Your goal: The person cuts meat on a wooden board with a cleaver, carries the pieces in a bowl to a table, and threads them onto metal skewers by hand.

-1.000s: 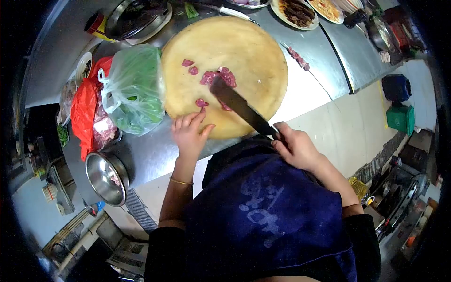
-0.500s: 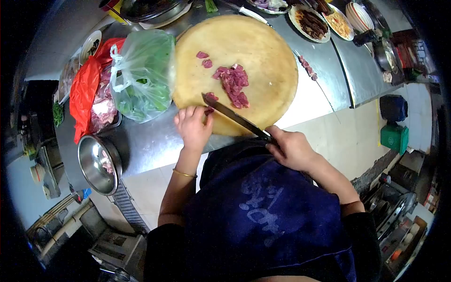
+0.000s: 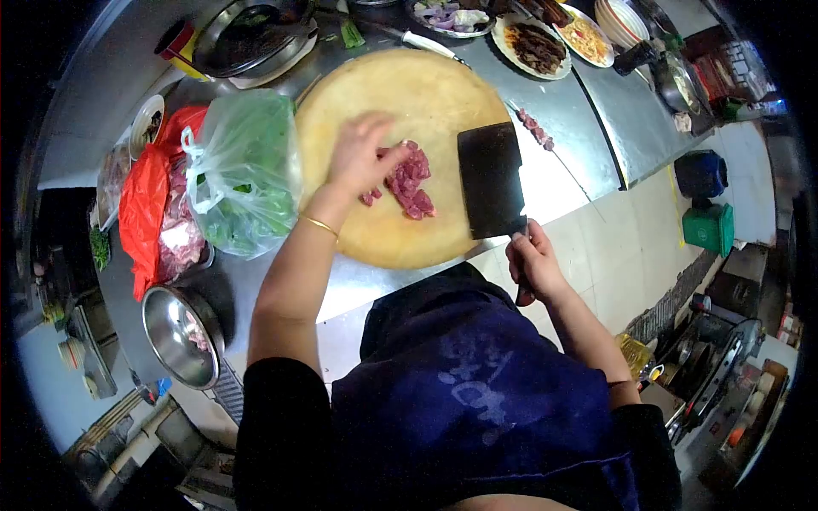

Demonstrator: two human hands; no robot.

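A round wooden chopping board [image 3: 341,94] holds a pile of raw red meat pieces [image 3: 411,189], with small bits at its left. My left hand [image 3: 362,157] is over the board beside the pile, somewhat blurred. Its thumb stretches to the meat's upper edge, apart from the fingers; nothing shows in its grasp. My right hand [image 3: 535,264] is closed around the handle of a cleaver [image 3: 492,180]. The wide dark blade shows its flat side over the board's right edge, away from the meat.
Left of the board sit a tied plastic bag of greens [image 3: 247,170], a red bag [image 3: 143,213] with meat, and a steel bowl [image 3: 183,336]. A meat skewer [image 3: 535,128] lies right. Behind are a white-handled knife [image 3: 433,45] and food plates [image 3: 532,47].
My left hand has moved up from the board's front edge to beside the meat. The cleaver has swung right, away from the meat, and its flat side now shows. The view has shifted slightly.
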